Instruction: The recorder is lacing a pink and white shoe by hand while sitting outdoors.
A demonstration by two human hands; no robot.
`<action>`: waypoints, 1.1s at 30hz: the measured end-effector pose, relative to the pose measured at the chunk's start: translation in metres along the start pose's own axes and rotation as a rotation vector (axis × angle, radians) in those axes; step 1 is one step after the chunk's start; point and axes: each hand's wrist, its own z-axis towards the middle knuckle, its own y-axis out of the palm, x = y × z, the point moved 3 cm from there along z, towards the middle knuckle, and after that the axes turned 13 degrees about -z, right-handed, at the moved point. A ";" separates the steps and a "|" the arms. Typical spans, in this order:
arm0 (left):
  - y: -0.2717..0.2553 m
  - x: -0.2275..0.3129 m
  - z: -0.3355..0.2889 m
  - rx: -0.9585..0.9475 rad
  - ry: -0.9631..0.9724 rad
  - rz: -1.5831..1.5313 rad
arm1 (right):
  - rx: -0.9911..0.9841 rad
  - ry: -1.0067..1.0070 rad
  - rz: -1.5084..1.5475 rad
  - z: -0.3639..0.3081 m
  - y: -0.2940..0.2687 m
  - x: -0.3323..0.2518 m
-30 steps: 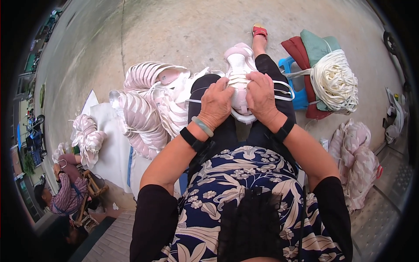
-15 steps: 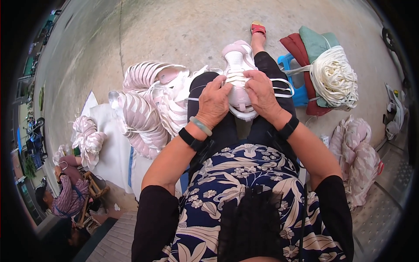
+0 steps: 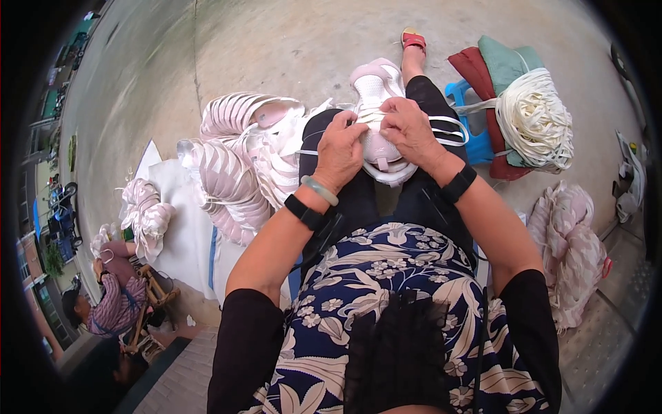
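Note:
A pale pink and white shoe upper (image 3: 378,79) lies across my lap, its toe pointing away from me and its tongue toward me. My left hand (image 3: 338,154) is on its left edge, thumb and forefinger pinched together at the lacing. Opposite it, my right hand (image 3: 412,138) has its fingers closed at the right row of eyelets. A white shoelace (image 3: 452,123) crosses the upper between my hands, with a loop out to the right over my thigh and a length to the left. My fingertips cover the exact points where they grip it.
Bundled pink and white uppers (image 3: 227,183) are piled at my left on a white sheet (image 3: 183,234). At right, a blue stool (image 3: 476,138) bears folded cloth and a coil of white laces (image 3: 534,121). A wrapped bundle (image 3: 567,255) lies nearer. Another person (image 3: 114,303) sits far left.
Both hands remain at the lacing, with small shifts of the fingers; my right hand has moved slightly up the upper. The whole view has tilted a little.

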 end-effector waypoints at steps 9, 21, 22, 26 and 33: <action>0.005 0.001 0.004 0.002 -0.037 0.066 | -0.056 -0.199 -0.198 0.003 -0.016 -0.005; 0.012 0.005 0.004 0.035 -0.011 0.043 | 0.034 -0.057 -0.209 -0.006 -0.003 0.000; 0.013 0.006 0.004 0.037 -0.012 0.037 | 0.037 -0.052 -0.174 -0.005 -0.002 0.003; 0.018 0.007 0.006 0.064 -0.073 -0.024 | 0.047 -0.025 -0.114 -0.005 0.003 0.010; 0.028 -0.004 0.006 0.132 -0.101 -0.019 | -0.012 0.001 -0.106 -0.002 -0.004 0.012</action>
